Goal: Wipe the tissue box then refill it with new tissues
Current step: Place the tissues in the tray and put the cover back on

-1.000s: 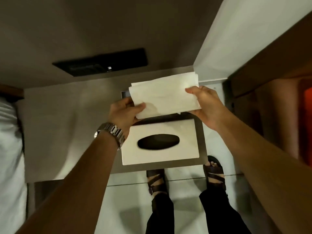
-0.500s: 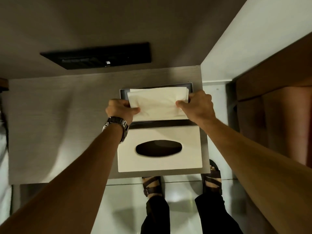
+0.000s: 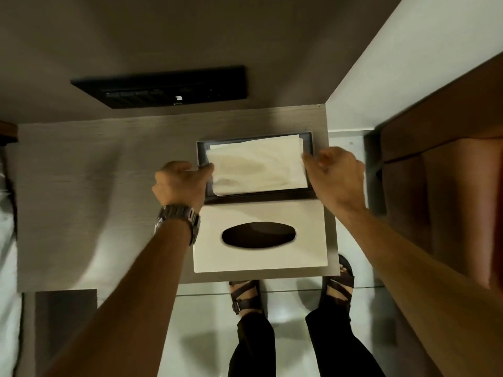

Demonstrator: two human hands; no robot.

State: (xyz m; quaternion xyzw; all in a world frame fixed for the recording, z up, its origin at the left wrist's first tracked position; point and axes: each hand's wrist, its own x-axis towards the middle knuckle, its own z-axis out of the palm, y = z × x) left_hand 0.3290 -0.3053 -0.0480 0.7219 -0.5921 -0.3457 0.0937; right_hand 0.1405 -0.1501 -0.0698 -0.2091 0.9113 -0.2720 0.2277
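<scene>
A stack of white tissues lies inside the dark open tissue box at the back right of the grey table. My left hand, with a metal watch on its wrist, pinches the stack's left edge at the box wall. My right hand is curled at the stack's right edge, its fingertips on the tissues. The white lid with its dark oval opening lies flat on the table just in front of the box, between my forearms.
A black switch panel is set in the wall behind the table. A white wall and brown wooden panels close in on the right. White bedding lies at the left. My sandalled feet stand below the table's front edge.
Both hands have lowered the tissue stack from above the box down into it. The stack now lies flat inside, and the lid has not moved.
</scene>
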